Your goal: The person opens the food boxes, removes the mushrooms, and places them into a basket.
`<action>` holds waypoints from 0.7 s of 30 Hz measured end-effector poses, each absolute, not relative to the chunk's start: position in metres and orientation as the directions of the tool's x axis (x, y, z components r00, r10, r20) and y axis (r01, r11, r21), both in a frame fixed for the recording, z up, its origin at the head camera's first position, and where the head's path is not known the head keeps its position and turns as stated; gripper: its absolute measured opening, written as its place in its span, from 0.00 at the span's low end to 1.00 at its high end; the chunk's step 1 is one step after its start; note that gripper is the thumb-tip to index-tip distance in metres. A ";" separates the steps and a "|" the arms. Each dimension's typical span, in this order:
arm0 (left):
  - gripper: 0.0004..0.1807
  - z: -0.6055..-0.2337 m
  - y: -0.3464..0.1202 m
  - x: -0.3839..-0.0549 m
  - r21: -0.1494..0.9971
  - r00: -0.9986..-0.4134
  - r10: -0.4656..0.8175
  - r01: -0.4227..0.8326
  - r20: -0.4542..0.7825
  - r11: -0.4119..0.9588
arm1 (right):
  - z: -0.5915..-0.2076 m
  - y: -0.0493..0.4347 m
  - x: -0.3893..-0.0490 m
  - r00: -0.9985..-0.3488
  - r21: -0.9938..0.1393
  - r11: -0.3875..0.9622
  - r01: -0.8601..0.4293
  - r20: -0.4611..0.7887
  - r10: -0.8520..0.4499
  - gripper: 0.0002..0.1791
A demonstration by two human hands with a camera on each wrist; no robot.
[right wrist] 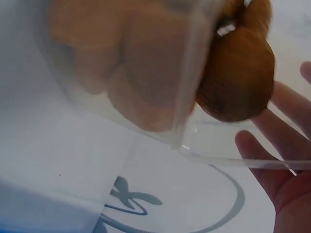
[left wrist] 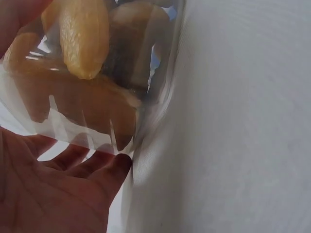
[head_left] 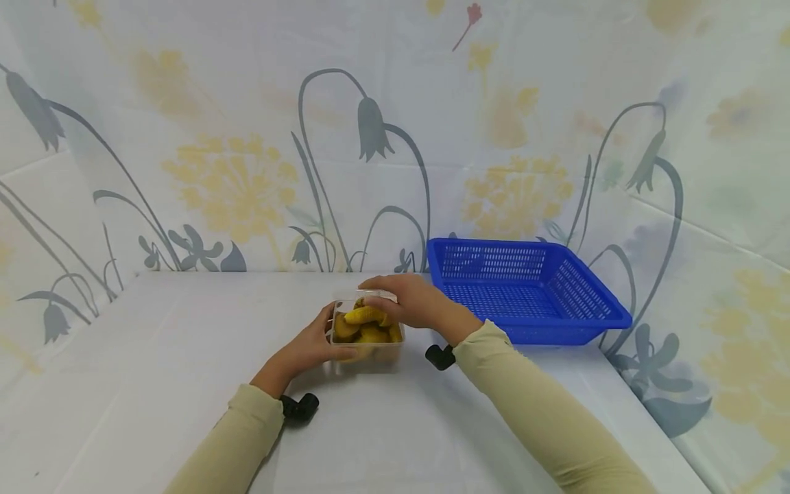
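Fingers of the left hand (head_left: pixel 310 346) grip the clear box (head_left: pixel 384 358); the right hand (head_left: pixel 412 300) spreads its own, contact unclear. By tilting, we could spill the heaped yellow pieces (head_left: pixel 369 332).

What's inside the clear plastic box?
Yellow and brownish fruit-like pieces are piled in the box. From above, the right grip hides part of the heap, and upper pieces cover lower ones, so I can't count them.
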State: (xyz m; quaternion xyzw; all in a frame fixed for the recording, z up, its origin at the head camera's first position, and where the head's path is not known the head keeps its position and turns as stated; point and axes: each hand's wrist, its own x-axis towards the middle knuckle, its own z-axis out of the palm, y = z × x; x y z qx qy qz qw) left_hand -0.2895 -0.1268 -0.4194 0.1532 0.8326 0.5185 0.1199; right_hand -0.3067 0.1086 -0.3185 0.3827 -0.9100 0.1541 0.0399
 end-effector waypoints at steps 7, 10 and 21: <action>0.61 -0.421 -0.131 -0.290 0.912 -0.927 0.373 0.122 -0.036 0.392 | -0.315 0.115 -0.328 -0.836 -0.502 0.681 -0.533 0.188 -0.516 0.22; 0.61 -0.420 -0.131 -0.290 0.913 -0.927 0.374 0.125 -0.031 0.387 | -0.317 0.114 -0.337 -0.880 -0.647 0.624 -0.437 0.166 -0.445 0.21; 0.60 -0.421 -0.135 -0.291 0.918 -0.913 0.409 0.167 0.006 0.359 | -0.340 0.099 -0.350 -0.984 -0.975 0.187 -0.117 0.089 -0.152 0.23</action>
